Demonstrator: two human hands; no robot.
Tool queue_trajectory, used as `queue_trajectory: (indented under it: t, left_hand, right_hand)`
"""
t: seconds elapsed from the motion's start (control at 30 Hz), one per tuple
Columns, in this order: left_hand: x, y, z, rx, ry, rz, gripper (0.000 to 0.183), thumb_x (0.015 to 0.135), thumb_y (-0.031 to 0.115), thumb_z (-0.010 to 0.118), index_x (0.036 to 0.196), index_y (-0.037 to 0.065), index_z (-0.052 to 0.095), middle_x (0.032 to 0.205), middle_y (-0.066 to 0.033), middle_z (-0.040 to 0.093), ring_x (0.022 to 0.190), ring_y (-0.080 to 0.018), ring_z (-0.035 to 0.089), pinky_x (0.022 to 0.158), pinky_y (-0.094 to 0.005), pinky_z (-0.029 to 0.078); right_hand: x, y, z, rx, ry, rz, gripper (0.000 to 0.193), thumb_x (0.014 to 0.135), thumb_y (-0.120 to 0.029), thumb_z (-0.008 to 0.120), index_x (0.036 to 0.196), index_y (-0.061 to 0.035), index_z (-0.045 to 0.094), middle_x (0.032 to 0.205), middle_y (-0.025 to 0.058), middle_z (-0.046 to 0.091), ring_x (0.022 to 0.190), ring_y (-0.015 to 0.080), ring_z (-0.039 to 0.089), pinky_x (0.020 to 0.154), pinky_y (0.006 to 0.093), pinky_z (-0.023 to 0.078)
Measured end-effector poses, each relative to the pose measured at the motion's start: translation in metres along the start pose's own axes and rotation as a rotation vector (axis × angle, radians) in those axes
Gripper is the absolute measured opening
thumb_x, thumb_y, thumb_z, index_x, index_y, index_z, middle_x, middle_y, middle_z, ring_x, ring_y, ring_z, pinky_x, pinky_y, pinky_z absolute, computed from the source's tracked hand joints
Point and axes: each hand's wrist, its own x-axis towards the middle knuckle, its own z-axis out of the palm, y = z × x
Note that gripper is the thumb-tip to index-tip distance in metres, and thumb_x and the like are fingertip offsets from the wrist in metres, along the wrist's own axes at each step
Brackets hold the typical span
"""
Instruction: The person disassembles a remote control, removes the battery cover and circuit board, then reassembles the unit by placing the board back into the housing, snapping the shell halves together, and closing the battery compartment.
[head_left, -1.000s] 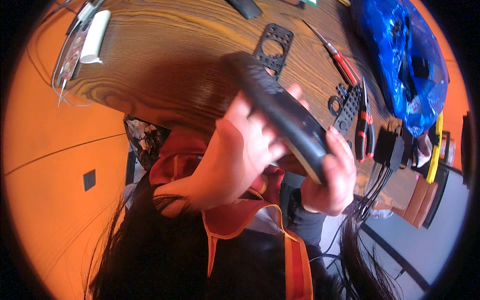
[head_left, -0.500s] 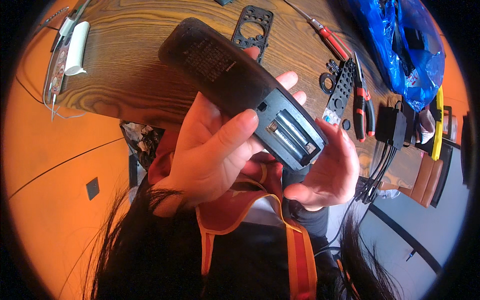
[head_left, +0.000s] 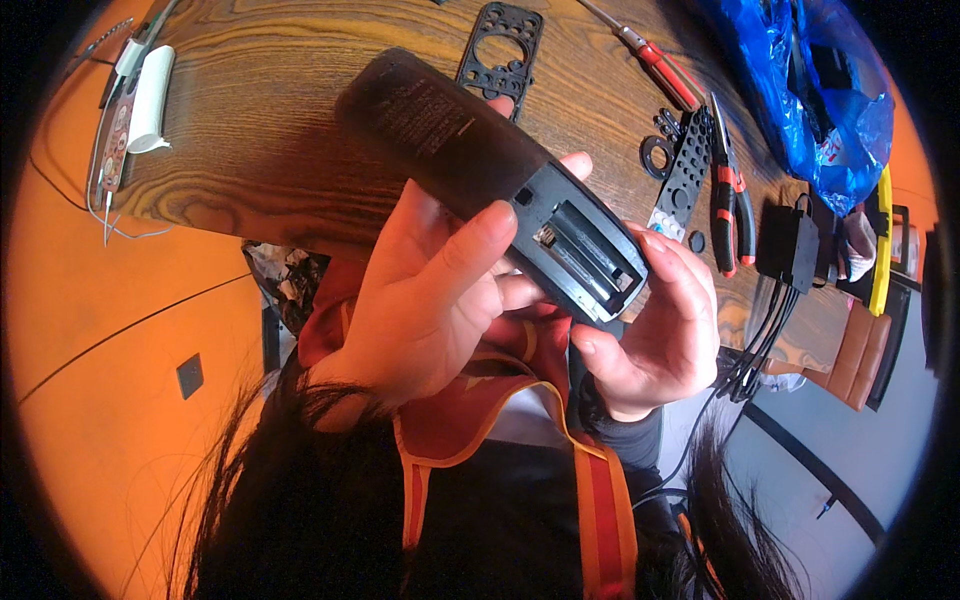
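Note:
A black remote control (head_left: 440, 130) lies back side up and tilted across my hands, above the near edge of the table. Its battery cover is off, and the open battery compartment (head_left: 585, 250) shows two batteries side by side with a spring at one end. My left hand (head_left: 430, 290) grips the remote from below, thumb on the near edge by the compartment and fingertips showing past the far edge. At the lower right end, my right hand (head_left: 665, 320) curls round the remote, its fingers at the corner and its thumb by the bottom edge.
On the wooden table (head_left: 250, 130) lie a perforated black plate (head_left: 500, 55), a red-handled screwdriver (head_left: 665, 75), a black button strip (head_left: 688, 165), a black ring (head_left: 656, 157) and pliers (head_left: 733, 200). A blue plastic bag (head_left: 800, 90) and a cabled black box (head_left: 785, 240) are at right; a white cylinder (head_left: 150, 100) is at left.
The remote has shifted slightly right and tilted, so its batteries look darker. My right thumb has come up closer to its lower end.

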Motion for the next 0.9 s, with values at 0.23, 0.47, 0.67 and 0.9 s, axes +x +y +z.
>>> queue_trajectory:
  t: [0.23,0.47,0.67,0.9]
  left_hand:
    - [0.003,-0.001,-0.005,-0.111,0.028,-0.048,0.056,0.097,0.029,0.044,0.145,0.011,0.020,0.141,-0.0241,0.033,0.126,-0.0409,0.039,0.102,-0.0546,0.037]
    - [0.003,0.004,-0.002,-0.161,0.042,-0.056,0.055,0.097,0.028,0.045,0.143,0.008,0.022,0.140,-0.0237,0.035,0.127,-0.0412,0.039,0.104,-0.0533,0.036]
    - [0.000,0.002,0.001,0.019,0.104,0.053,0.057,0.097,0.025,0.045,0.143,0.003,0.020,0.137,-0.0246,0.039,0.122,-0.0407,0.045,0.099,-0.0540,0.041]
    - [-0.003,0.003,-0.003,0.171,0.039,0.204,0.062,0.095,0.018,0.048,0.143,-0.001,0.014,0.135,-0.0300,0.039,0.120,-0.0433,0.046,0.099,-0.0560,0.040]
  right_hand:
    - [0.009,-0.009,0.000,-0.122,-0.031,-0.019,0.064,0.056,-0.020,0.088,0.107,0.0067,0.061,0.098,0.0192,0.064,0.088,0.0288,0.064,0.077,0.0341,0.052]
    - [0.016,-0.015,-0.007,-0.224,-0.162,-0.003,0.063,0.064,-0.027,0.083,0.107,0.0125,0.059,0.100,0.0239,0.063,0.092,0.0320,0.063,0.084,0.0369,0.049]
    - [0.012,-0.012,-0.005,-0.131,-0.075,0.042,0.057,0.057,-0.014,0.086,0.104,0.0084,0.062,0.098,0.0214,0.063,0.087,0.0282,0.065,0.074,0.0321,0.053]
    - [0.005,-0.006,0.004,0.150,0.003,0.169,0.061,0.057,-0.007,0.086,0.109,0.0073,0.058,0.101,0.0208,0.063,0.092,0.0277,0.063,0.077,0.0334,0.052]
